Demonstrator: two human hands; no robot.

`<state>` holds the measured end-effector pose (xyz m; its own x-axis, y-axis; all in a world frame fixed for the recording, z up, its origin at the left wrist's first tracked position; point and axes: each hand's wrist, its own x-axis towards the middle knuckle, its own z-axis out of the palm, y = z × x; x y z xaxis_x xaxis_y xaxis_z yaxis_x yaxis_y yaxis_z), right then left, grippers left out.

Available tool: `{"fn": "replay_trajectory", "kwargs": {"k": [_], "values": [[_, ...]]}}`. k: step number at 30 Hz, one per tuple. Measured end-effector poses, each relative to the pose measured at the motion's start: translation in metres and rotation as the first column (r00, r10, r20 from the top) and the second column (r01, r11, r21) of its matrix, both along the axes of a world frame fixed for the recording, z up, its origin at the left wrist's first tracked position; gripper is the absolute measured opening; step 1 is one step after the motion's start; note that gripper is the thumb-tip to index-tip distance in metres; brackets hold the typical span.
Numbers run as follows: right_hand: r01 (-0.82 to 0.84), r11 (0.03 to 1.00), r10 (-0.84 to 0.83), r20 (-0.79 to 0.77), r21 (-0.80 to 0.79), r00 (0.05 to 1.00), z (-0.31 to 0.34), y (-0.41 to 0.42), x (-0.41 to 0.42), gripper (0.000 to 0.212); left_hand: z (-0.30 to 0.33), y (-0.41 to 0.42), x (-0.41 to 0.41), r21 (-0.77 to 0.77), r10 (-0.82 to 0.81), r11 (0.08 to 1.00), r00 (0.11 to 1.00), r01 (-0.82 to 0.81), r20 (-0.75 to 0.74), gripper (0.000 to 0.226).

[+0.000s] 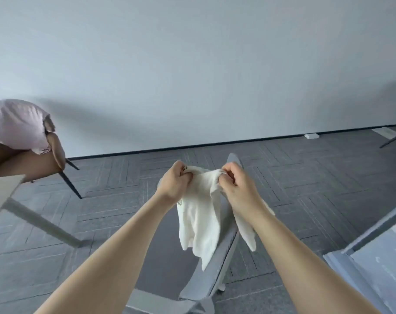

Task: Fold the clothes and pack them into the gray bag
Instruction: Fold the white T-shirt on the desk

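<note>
A white garment [201,214] hangs in the air in front of me, bunched at its top edge. My left hand [175,184] grips the top left of it with curled fingers. My right hand [236,186] pinches the top right, and one loose end trails down past my right wrist. A pink garment [18,123] lies draped over the back of a brown chair [31,159] at the far left. No gray bag is in view.
A gray office chair [215,264] stands right under the hanging garment. A table corner and its leg [34,214] reach in from the left. A gray-white desk edge [373,257] fills the lower right. Gray carpet runs back to a white wall.
</note>
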<state>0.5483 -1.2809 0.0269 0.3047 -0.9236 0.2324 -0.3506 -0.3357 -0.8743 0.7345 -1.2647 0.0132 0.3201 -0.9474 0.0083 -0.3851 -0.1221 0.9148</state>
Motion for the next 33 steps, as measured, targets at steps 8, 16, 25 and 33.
{"fn": "replay_trajectory", "kwargs": {"k": [8, 16, 25, 33], "values": [[-0.335, 0.939, 0.339, 0.045, -0.077, 0.940, 0.035, 0.074, 0.183, 0.010, 0.038, 0.149, 0.155, -0.166, 0.368, 0.913, 0.928, -0.374, -0.065, 0.004], [-0.623, 0.771, 0.633, 0.046, -0.136, 0.773, 0.052, 0.214, 0.381, 0.013, 0.053, 0.341, 0.313, -0.220, 0.692, 0.706, 0.722, -0.673, 0.012, 0.005], [-0.851, 0.499, 0.863, 0.002, -0.166, 0.506, 0.036, 0.358, 0.566, 0.011, 0.051, 0.524, 0.435, -0.223, 0.921, 0.388, 0.388, -0.894, 0.044, 0.009], [-0.962, 0.252, 0.963, 0.131, -0.109, 0.237, 0.024, 0.429, 0.697, 0.019, 0.043, 0.596, 0.515, -0.302, 0.992, 0.071, 0.036, -0.951, 0.120, 0.008]]}}
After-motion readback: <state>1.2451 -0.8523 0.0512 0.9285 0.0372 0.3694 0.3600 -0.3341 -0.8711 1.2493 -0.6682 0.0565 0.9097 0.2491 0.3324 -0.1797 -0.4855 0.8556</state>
